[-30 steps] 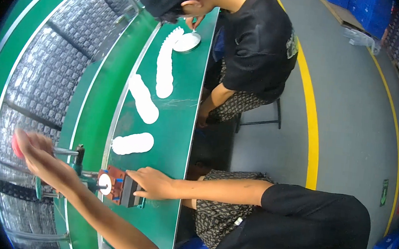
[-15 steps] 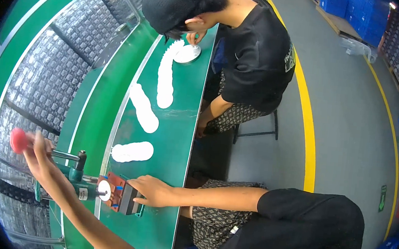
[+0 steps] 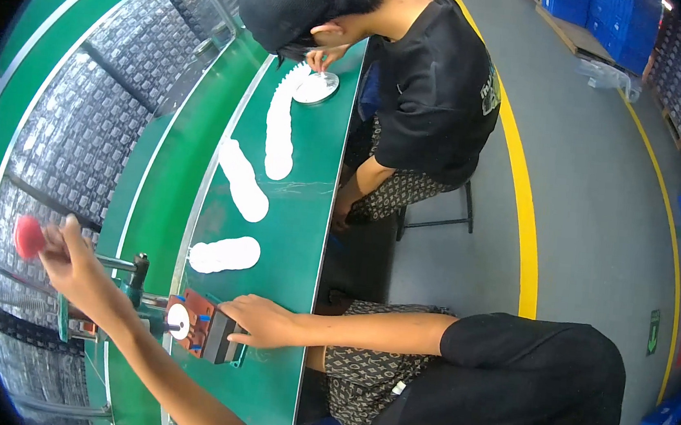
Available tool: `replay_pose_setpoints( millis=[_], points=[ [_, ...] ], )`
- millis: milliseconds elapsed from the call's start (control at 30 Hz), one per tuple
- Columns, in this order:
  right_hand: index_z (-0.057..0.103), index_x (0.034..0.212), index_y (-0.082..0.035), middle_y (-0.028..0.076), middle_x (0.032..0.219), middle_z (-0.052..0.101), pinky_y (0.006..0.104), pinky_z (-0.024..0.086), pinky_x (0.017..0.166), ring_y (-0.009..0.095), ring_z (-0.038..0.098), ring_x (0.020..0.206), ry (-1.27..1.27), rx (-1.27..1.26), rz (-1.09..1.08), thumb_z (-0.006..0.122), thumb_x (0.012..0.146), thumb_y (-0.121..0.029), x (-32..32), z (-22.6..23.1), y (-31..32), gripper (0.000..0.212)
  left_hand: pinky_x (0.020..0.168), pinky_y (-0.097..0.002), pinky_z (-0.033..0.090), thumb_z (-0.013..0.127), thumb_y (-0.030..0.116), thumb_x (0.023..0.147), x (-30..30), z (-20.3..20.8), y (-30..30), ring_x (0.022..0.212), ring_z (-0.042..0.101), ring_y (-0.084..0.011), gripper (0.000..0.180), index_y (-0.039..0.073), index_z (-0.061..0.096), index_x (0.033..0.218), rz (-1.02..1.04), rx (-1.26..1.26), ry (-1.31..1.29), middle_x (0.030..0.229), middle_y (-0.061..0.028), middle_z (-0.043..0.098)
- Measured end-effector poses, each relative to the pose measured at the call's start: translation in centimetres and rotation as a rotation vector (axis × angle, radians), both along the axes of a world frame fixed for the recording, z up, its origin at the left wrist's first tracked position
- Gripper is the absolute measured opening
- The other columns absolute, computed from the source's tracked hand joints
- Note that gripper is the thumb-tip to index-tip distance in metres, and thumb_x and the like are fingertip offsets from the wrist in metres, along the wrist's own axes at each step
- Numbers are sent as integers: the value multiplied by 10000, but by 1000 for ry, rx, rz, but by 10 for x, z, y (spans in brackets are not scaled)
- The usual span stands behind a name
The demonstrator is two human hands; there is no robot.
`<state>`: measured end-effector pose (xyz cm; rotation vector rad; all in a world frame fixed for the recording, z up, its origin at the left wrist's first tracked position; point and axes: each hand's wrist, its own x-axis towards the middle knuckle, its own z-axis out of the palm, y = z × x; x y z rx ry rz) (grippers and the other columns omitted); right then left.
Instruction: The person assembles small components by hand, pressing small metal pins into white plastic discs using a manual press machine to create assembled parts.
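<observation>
My left hand (image 3: 77, 263) reaches to the red ball knob (image 3: 29, 237) of a green lever press (image 3: 130, 291). Its fingers curl against the knob and the thumb sticks up. My right hand (image 3: 260, 319) grips a dark block-shaped fixture (image 3: 220, 339), fingers over its top and thumb along its side. A red-brown plate (image 3: 197, 326) with blue bits forms the fixture's front. Against that plate sits a white disc (image 3: 177, 321), right at the press's metal tip. My left forearm covers part of the press.
Overlapping white discs lie on the green table (image 3: 295, 216) in a short row (image 3: 226, 255), a middle row (image 3: 243, 183) and a long row (image 3: 279, 137). Beyond, a seated co-worker (image 3: 434, 90) handles a round white piece (image 3: 316, 88). Wrapped stacked goods (image 3: 79, 122) stand along the left.
My left forearm and wrist have shifted right, while the hand stays at the knob. My right hand keeps its place on the fixture. The co-worker's hand has moved slightly left over the round piece.
</observation>
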<state>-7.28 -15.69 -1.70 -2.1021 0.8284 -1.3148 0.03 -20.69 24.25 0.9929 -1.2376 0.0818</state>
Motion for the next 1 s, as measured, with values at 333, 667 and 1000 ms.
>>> replay_pose_setpoints(
  millis=[333,667,1000],
  points=[
    [517,1097,27,203,973,603,461,442,849,372,569,947,-26,45,50,659,790,-252,-3,-4,-5,438,880,-469,398,568,-80,799,-26,-143,58,874,492,-253,259,95,376,808,-47,-339,-652,876,-74,479],
    [418,1282,62,241,1212,539,449,407,971,388,523,1121,70,41,75,635,868,-291,-6,1,1,585,1031,-436,391,447,216,925,-9,-13,121,1294,442,-329,567,-47,330,1413,-478,386,53,1431,-209,399],
    [495,1006,55,237,898,586,498,463,789,421,574,901,19,52,6,671,823,-205,-15,13,-1,363,993,-381,410,621,220,918,100,-134,124,1169,530,-283,419,-23,542,1249,337,701,-408,1248,-198,566]
  ],
)
